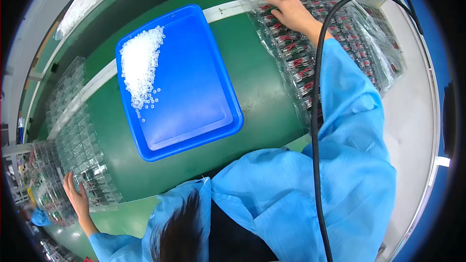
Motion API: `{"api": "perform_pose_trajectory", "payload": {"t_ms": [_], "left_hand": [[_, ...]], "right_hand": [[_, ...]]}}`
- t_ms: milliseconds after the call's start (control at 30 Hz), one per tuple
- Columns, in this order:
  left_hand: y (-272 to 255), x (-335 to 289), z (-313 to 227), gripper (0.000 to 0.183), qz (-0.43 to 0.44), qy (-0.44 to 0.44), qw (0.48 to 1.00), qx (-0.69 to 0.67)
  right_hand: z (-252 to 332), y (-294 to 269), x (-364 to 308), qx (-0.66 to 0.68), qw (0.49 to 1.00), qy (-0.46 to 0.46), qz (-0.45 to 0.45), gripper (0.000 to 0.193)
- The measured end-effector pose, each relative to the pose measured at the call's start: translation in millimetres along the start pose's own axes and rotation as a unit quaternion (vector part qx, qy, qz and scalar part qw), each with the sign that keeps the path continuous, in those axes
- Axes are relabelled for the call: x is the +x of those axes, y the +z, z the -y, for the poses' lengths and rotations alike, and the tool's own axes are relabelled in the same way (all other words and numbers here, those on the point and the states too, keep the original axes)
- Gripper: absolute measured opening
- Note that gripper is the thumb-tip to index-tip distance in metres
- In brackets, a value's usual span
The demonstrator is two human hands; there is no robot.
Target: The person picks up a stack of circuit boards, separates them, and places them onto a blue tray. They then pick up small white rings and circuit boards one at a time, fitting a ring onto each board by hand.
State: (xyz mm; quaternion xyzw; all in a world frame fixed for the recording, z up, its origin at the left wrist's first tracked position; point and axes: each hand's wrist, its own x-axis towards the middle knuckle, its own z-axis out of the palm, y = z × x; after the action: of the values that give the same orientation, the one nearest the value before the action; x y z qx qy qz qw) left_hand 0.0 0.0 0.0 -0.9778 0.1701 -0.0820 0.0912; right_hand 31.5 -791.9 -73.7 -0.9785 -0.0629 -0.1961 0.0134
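My right hand [294, 14] reaches to the far right, over a clear plastic tray [264, 34] with many small compartments. Rows of small parts with red and black wires [302, 73] fill that tray. The fingers are stretched out, thumb apart, and nothing shows in them. At the lower left, my left hand [77, 198] is spread beside another clear compartment tray [80, 138], whose near end holds a few small dark and green parts [92, 184]. I see nothing in that hand either; its fingertips are next to the tray's compartments.
A blue shallow tray [194, 82] lies mid-table with a heap of small translucent white rings [140, 63] at its left. A black cable [315, 116] arches past my right arm. More filled trays [46, 184] sit far left. A clear bag of white pieces [90, 2] lies at upper left.
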Motion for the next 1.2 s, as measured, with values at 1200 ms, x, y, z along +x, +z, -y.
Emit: {"api": "perform_pose_trajectory", "payload": {"t_ms": [1200], "left_hand": [[92.0, 195.8, -254.4, 0.014, -0.172, -0.091, 0.613, -0.765]], "right_hand": [[-6.9, -26.0, 82.5, -0.04, 0.925, -0.102, 0.363, 0.022]]}}
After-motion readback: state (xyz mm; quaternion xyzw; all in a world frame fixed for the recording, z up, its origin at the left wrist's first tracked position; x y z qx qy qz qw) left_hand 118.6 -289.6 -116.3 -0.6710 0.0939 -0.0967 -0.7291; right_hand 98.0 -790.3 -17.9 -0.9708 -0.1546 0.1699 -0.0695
